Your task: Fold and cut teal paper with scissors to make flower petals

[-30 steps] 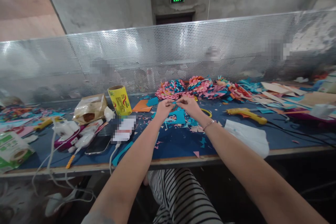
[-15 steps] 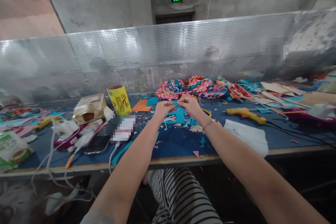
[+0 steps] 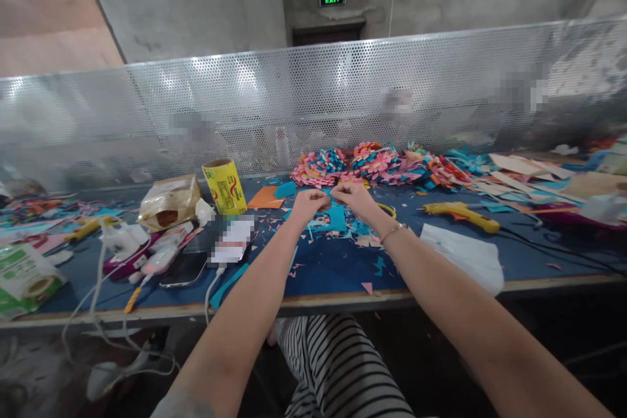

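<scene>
Both hands are raised over the middle of the blue table, fingertips almost meeting. My left hand (image 3: 309,205) is closed in a pinch; what it grips is too small to make out. My right hand (image 3: 353,198) is pinched as well, its contents hidden between the fingers. Below them lies a blue paper piece (image 3: 336,218) among small blue and pink scraps. Just behind the hands sit pink, blue and orange paper bundles (image 3: 318,168). An orange paper sheet (image 3: 266,197) is left of my left hand.
A yellow glue gun (image 3: 460,215) and a white sheet (image 3: 460,255) lie right. Left are a yellow tube (image 3: 224,188), a brown bag (image 3: 169,202), a phone (image 3: 184,269) and white cables. A perforated metal screen (image 3: 323,98) stands behind the table (image 3: 333,274).
The hands hold nearly the same place, still pinched. The blue bit that showed between the fingertips is now hardly visible. The whole view has shifted slightly.
</scene>
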Demonstrator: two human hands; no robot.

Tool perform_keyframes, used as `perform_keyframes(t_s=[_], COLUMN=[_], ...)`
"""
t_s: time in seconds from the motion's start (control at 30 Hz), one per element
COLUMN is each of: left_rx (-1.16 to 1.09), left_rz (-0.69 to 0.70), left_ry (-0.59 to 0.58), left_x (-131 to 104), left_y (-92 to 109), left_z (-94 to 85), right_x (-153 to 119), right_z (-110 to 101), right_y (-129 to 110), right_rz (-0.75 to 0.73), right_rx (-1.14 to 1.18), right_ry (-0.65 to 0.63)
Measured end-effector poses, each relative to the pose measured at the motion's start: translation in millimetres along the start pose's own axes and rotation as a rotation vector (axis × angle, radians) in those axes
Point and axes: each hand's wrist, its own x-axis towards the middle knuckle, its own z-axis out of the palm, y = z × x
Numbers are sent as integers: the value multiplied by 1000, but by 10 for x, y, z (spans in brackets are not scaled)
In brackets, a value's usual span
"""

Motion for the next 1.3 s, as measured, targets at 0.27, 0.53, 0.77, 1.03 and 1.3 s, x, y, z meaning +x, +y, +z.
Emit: perform_keyframes(t_s=[0.27, 0.53, 0.77, 1.03, 1.3], left_rx=[93, -74, -237, -212, -107], left_rz=[67, -45, -160, -132, -37], left_ry=[-81, 27, 69, 35, 40], left_x=[24, 38, 21, 10, 25], left_y=[-69, -40, 25, 13, -25], left_z=[-9, -4, -2, 2, 11], right_x=[-15, -12, 12, 5, 10], right_z=[-8, 15, -3, -51, -54], right_y=[-50, -61, -30, -51, -62], right_rz=[-28, 48, 93, 11, -45], right_rx=[-88, 39, 149, -4, -31], right_ry=[-65, -60, 35, 50, 69])
